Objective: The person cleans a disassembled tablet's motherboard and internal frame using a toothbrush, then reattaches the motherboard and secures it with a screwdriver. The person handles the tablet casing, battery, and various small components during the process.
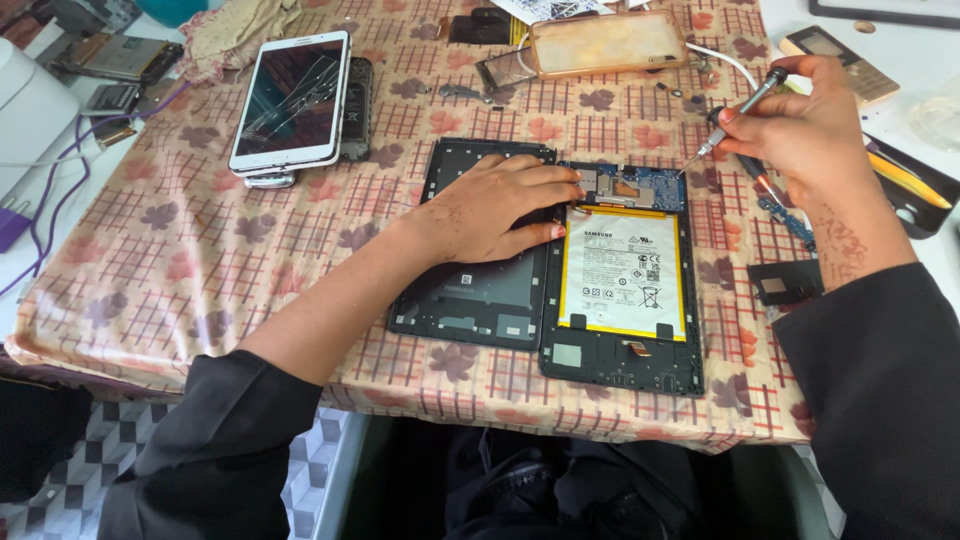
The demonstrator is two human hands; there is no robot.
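Your right hand [800, 125] is closed around a small screwdriver [738, 112], its tip at the upper right corner of the opened tablet [622, 280]. Your left hand [495, 205] lies flat, fingers spread, on the removed back cover [480, 250] just left of that tablet. A white tablet with cracked glass [292, 100] lies further left and above.

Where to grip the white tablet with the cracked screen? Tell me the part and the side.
Take the white tablet by its two long edges, coming from above. It lies flat, screen up, on the checked tablecloth, and a dark phone hugs its right edge, so slip fingers in carefully there. Avoid pressing the cracked glass.
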